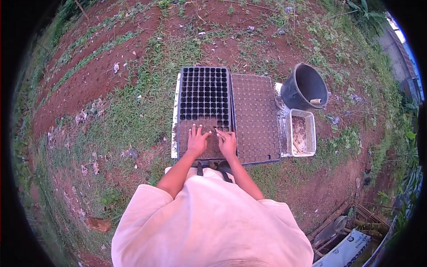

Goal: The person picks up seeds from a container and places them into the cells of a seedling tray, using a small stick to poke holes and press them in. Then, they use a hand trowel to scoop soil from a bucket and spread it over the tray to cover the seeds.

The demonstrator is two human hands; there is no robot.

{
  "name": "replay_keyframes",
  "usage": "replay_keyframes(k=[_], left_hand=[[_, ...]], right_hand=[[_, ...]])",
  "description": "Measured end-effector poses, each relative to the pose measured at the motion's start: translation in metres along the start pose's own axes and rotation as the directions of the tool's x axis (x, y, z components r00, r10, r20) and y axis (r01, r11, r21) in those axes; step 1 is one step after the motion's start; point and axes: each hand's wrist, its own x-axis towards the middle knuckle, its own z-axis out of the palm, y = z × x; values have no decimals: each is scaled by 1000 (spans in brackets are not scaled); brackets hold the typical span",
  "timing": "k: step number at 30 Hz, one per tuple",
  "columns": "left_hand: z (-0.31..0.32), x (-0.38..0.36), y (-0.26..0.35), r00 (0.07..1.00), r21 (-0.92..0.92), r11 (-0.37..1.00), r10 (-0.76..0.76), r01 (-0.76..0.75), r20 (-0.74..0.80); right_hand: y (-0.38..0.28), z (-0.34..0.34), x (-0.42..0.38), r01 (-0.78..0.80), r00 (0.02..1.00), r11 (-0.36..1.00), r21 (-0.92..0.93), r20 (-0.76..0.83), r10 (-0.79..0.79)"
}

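Note:
Two black seedling trays lie side by side in front of me. In the left seedling tray, the far cells are unfilled and the near part is covered with brown soil. My left hand rests palm down on this soil, fingers spread. Beside it, my right hand touches the soil near the edge of the unfilled cells, its fingers partly bent and apart. A small dark spot shows at its fingertips, too small to name. Soil fills nearly all cells of the right seedling tray.
A dark bucket stands tilted at the right, with a pale object at its rim. Nearer me sits a white basket holding pale material and a stick-like piece. White board shows under the trays. Grass and bare earth surround them.

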Motion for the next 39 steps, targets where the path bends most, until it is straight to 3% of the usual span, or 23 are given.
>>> replay_keyframes(k=[17,22,23,24,27,29,34,36,39], left_hand=[[8,0,-1,996,-40,999,18,-21,-86],[6,3,8,990,-90,996,14,-27,-142],[7,3,10,976,-104,994,13,-36,-217],[9,4,14,956,-121,992,8,-45,-292],[14,11,25,943,-165,981,40,-100,-330],[18,15,33,942,-169,976,79,-141,-327],[23,20,53,935,-192,950,182,-247,-304],[23,21,64,921,-201,938,206,-282,-330],[24,23,80,915,-226,918,247,-327,-319]], right_hand=[[-5,-9,1,127,992,988,90,-36,-125],[0,-28,-3,79,992,983,167,-111,-61],[3,-34,-6,41,993,981,191,-114,-19],[8,-39,-8,29,991,983,181,-131,-5],[21,-56,-10,-11,987,997,80,-158,24],[29,-68,-11,-18,986,995,-100,-167,1],[62,-82,-21,-99,994,961,-258,-73,83],[72,-89,-25,-112,990,924,-367,43,137],[74,-104,-30,-165,977,910,-380,65,204]])
